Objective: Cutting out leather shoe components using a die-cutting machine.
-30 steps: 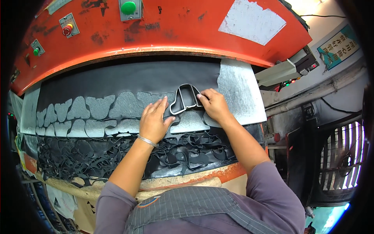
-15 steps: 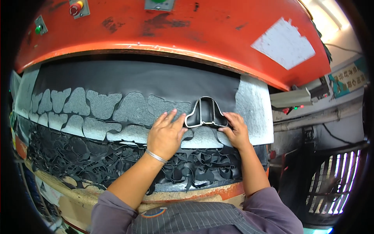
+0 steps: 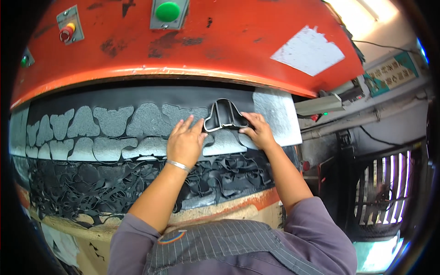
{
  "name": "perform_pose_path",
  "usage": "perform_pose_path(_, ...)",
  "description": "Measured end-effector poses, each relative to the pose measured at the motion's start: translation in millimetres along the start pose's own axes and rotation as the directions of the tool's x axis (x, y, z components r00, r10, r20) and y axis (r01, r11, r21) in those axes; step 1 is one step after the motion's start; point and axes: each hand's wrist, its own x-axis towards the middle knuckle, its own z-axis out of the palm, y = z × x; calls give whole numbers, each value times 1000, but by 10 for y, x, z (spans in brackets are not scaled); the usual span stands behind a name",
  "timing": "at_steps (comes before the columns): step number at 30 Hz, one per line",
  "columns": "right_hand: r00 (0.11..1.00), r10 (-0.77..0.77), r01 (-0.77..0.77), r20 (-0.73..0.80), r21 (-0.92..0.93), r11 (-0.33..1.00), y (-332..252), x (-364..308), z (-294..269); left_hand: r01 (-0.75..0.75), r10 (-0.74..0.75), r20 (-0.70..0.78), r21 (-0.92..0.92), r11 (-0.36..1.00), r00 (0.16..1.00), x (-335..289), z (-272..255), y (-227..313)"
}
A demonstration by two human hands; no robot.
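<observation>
A metal cutting die [image 3: 219,114], shaped like a bell with two inner bars, stands on a black sheet [image 3: 160,95] near its right end. My left hand [image 3: 185,144] is at the die's left corner, thumb and index finger against it, the other fingers stretched over the sheet. At the opposite corner, my right hand [image 3: 260,132] pinches the die between thumb and fingers. Rows of cut-out shapes [image 3: 113,120] run along the sheet to the left, showing grey textured board through them. The contact under the die is hidden.
A pale cutting board [image 3: 277,112] lies beneath the sheet. Tangled black offcuts [image 3: 96,188] heap along the near edge. Over the far side hangs an orange-red machine beam [image 3: 220,50] with a green button [image 3: 167,12] and a red knob [image 3: 67,33]. A slatted opening [image 3: 385,192] is at right.
The view has shifted, so the bench appears further left and higher up. Both hands stay at the die, which keeps about the same place on the sheet.
</observation>
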Motion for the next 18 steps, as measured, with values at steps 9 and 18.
perform_pose_path(9, 900, 274, -178, -339, 288, 941, -545, -255, -76, 93, -256, -383, -395, 914, 887, 217, -1358, -1004)
perform_pose_path(18, 806, -207, 363, -554, 186, 913, -2750, 954, 178, 296, -60, -906, 74, 952, 419, 90, -3641, -2924)
